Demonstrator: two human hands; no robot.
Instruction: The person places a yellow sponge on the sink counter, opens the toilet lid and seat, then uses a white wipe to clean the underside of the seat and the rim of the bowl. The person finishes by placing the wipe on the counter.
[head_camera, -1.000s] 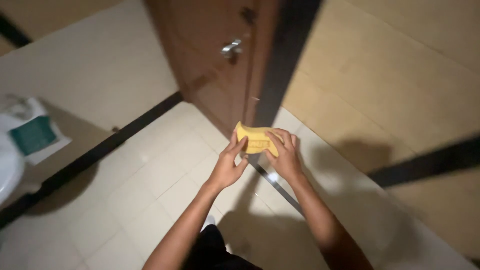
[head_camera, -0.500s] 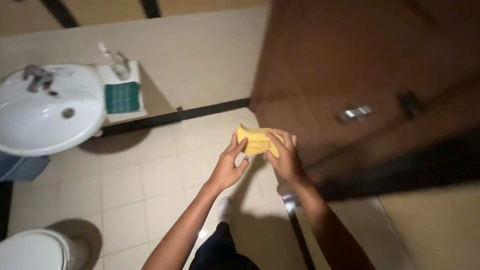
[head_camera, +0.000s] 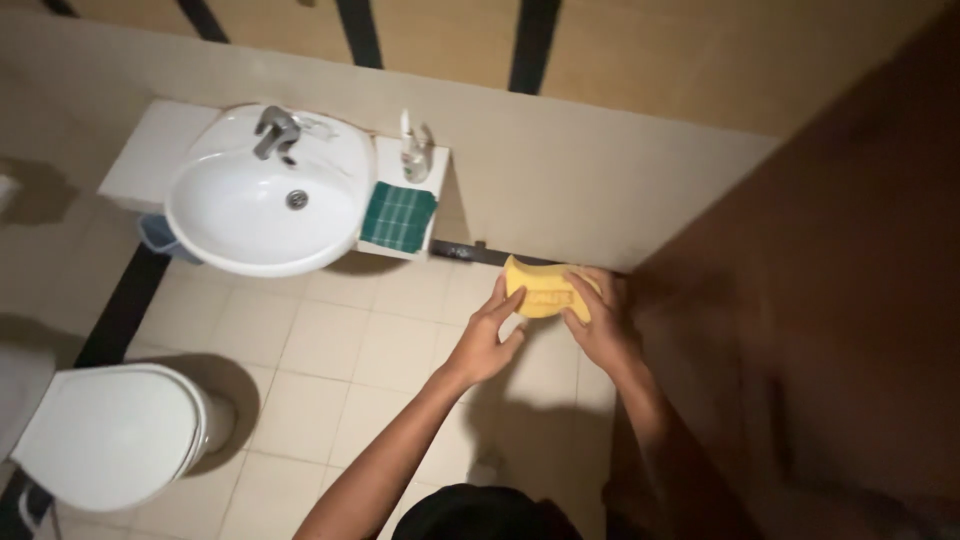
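I hold a yellow sponge (head_camera: 543, 290) out in front of me with both hands, above a tiled bathroom floor. My left hand (head_camera: 486, 338) pinches its left edge with thumb and fingers. My right hand (head_camera: 602, 325) wraps the sponge's right side from below and behind. The sponge is bent slightly between the two hands.
A white sink (head_camera: 262, 195) with a metal tap (head_camera: 273, 130) hangs on the wall at upper left. Beside it a shelf carries a green cloth (head_camera: 398, 216) and a small bottle (head_camera: 412, 148). A white toilet (head_camera: 110, 435) sits lower left. A brown door (head_camera: 850, 300) fills the right.
My view has swung left from the door toward the sink and toilet. Both hands have kept hold of the sponge in much the same pose.
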